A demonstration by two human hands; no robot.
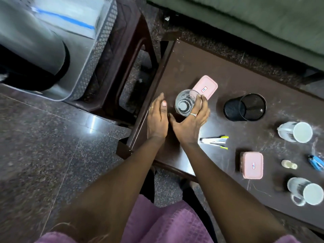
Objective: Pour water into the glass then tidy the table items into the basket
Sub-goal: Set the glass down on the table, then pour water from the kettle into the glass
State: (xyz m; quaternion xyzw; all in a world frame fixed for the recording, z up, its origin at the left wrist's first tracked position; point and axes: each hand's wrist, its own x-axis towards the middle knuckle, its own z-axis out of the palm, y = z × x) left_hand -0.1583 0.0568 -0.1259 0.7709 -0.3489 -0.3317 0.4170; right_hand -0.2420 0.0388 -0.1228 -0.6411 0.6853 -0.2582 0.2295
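A clear glass [185,103] with water in it stands upright near the left end of the dark table [228,81]. My right hand [191,123] curls around its right side, fingers touching the rim. My left hand [157,120] is just left of the glass, flat and apart from it, holding nothing. A grey perforated basket [93,55] sits on a brown stool [133,50] to the left; a large grey and black bottle [35,55] lies inside it.
On the table lie a pink lidded box [207,85] behind the glass, a black mesh pen cup [245,106], pens [214,142], a second pink box [252,164], two white mugs [296,131] [306,191], a small bottle [289,165] and a blue stapler [316,163].
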